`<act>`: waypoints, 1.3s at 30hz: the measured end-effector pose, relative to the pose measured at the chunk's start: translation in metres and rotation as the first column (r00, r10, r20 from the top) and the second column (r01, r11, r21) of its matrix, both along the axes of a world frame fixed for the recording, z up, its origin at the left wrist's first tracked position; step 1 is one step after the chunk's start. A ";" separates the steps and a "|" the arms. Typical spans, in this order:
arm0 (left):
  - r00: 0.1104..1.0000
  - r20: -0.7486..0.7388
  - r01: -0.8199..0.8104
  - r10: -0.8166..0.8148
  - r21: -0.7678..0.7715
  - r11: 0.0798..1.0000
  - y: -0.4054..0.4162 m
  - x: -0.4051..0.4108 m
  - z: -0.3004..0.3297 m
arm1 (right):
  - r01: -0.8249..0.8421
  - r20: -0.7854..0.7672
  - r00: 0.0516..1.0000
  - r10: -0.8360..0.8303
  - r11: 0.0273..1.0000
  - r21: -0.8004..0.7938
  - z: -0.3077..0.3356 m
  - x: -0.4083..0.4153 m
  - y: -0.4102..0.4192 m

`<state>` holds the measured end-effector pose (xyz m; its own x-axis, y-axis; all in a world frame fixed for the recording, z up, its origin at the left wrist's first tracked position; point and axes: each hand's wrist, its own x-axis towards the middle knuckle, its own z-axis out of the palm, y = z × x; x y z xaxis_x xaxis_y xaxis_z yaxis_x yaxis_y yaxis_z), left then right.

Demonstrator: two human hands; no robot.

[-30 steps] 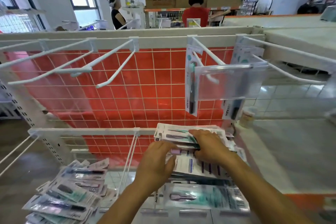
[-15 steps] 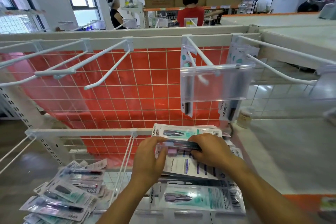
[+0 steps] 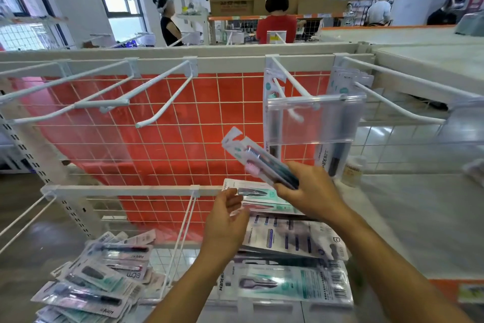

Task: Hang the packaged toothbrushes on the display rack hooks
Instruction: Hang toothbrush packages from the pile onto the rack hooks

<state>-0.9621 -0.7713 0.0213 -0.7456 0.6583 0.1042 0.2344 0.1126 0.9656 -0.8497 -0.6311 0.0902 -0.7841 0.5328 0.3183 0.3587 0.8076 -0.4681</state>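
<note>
Below the white wire hooks (image 3: pixel 167 102), the right hand (image 3: pixel 311 191) grips glossy flat toothbrush packs (image 3: pixel 258 159), tilted, pink bristles showing. The left hand (image 3: pixel 225 220) hangs open just beside the stacked packs (image 3: pixel 293 239).

Display rack (image 3: pixel 162 64) ahead w/ hooks (image 3: pixel 162 102) jutting forward. Hung toothbrush packs (image 3: pixel 272 113) on right hooks. Loose packs (image 3: pixel 104 278) heaped lower left; stack (image 3: pixel 290 241) lower centre under both hands. Shelf (image 3: pixel 419 212) to right. People (image 3: pixel 275 21) behind rack.
</note>
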 end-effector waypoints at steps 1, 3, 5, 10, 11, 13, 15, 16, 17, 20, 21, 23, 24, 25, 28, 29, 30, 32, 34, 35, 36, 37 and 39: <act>0.999 0.014 0.039 -0.038 -0.006 0.999 0.002 0.002 0.002 | 0.006 -0.043 0.999 -0.007 1.000 -0.022 0.003 -0.002 -0.001; 0.993 0.043 0.109 -0.109 -0.003 0.994 0.006 0.007 0.007 | -0.008 -0.118 0.993 -0.008 0.991 -0.134 0.007 -0.005 -0.002; 0.984 0.058 0.166 -0.166 0.016 0.986 0.007 0.010 0.013 | -0.069 -0.210 0.978 -0.001 0.943 -0.326 0.009 -0.008 -0.006; 0.959 0.117 0.247 -0.258 0.101 0.964 0.004 0.017 0.025 | -0.262 -0.422 0.901 -0.099 0.651 -0.712 0.009 -0.014 -0.017; 0.965 0.106 0.229 -0.239 0.102 0.968 0.003 0.017 0.024 | -0.272 -0.426 0.897 -0.120 0.610 -0.744 0.008 -0.015 -0.018; 0.973 0.107 0.195 -0.205 0.099 0.976 0.001 0.015 0.025 | -0.291 -0.436 0.886 -0.154 0.548 -0.784 0.005 -0.017 -0.020; 0.974 0.123 0.180 -0.192 0.106 0.978 -0.003 0.014 0.026 | -0.308 -0.450 0.878 -0.164 0.526 -0.793 0.003 -0.019 -0.024; 0.973 0.133 0.176 -0.191 0.113 0.978 -0.005 0.014 0.026 | -0.313 -0.452 0.877 -0.161 0.523 -0.793 0.003 -0.019 -0.026; 0.971 0.146 0.173 -0.190 0.122 0.977 -0.007 0.015 0.026 | -0.314 -0.451 0.878 -0.159 0.520 -0.794 0.002 -0.020 -0.028; 0.964 0.197 0.146 -0.176 0.157 0.977 -0.014 0.015 0.025 | -0.329 -0.456 0.875 -0.161 0.494 -0.805 0.002 -0.019 -0.034; 0.963 0.211 0.134 -0.168 0.166 0.977 -0.016 0.014 0.024 | -0.335 -0.457 0.874 -0.163 0.479 -0.811 0.001 -0.019 -0.035; 0.962 0.231 0.107 -0.148 0.181 0.978 -0.021 0.011 0.024 | -0.346 -0.457 0.873 -0.171 0.443 -0.827 0.001 -0.017 -0.039; 0.961 0.240 0.091 -0.135 0.186 0.978 -0.024 0.009 0.025 | -0.354 -0.459 0.872 -0.170 0.427 -0.832 0.000 -0.016 -0.040; 0.961 0.247 0.079 -0.125 0.190 0.979 -0.026 0.007 0.025 | -0.362 -0.461 0.872 -0.167 0.414 -0.835 -0.001 -0.014 -0.042; 0.963 0.247 0.057 -0.104 0.191 0.980 -0.035 0.001 0.028 | -0.380 -0.457 0.876 -0.152 0.366 -0.850 -0.003 -0.011 -0.046; 0.966 0.242 0.048 -0.094 0.189 0.981 -0.037 -0.001 0.028 | -0.382 -0.455 0.878 -0.151 0.351 -0.855 -0.003 -0.009 -0.047; 0.968 0.235 0.040 -0.084 0.187 0.981 -0.040 -0.003 0.029 | -0.379 -0.449 0.880 -0.157 0.341 -0.861 -0.004 -0.008 -0.048; 0.974 0.216 0.027 -0.067 0.181 0.983 -0.044 -0.006 0.030 | -0.362 -0.434 0.882 -0.183 0.328 -0.873 -0.006 -0.008 -0.049; 0.977 0.208 0.015 -0.054 0.185 0.983 -0.048 -0.007 0.031 | -0.358 -0.429 0.879 -0.208 0.304 -0.883 -0.008 -0.007 -0.051; 0.977 0.207 0.014 -0.054 0.191 0.982 -0.049 -0.007 0.032 | -0.357 -0.425 0.880 -0.212 0.297 -0.886 -0.008 -0.007 -0.052; 0.977 0.206 0.016 -0.057 0.197 0.980 -0.051 -0.006 0.033 | -0.358 -0.425 0.881 -0.208 0.294 -0.886 -0.008 -0.006 -0.053; 0.977 0.204 0.019 -0.061 0.202 0.979 -0.052 -0.006 0.034 | -0.364 -0.429 0.881 -0.201 0.294 -0.884 -0.008 -0.005 -0.055; 0.976 0.206 0.028 -0.072 0.209 0.977 -0.054 -0.004 0.035 | -0.377 -0.440 0.879 -0.182 0.297 -0.877 -0.008 -0.002 -0.058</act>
<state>-0.9662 -0.8256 0.0561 -0.7319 0.6763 0.0839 0.0229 -0.0987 0.9949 -0.8520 -0.6895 0.0823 -0.7979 0.5997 -0.0613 -0.1252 -0.2642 -0.9563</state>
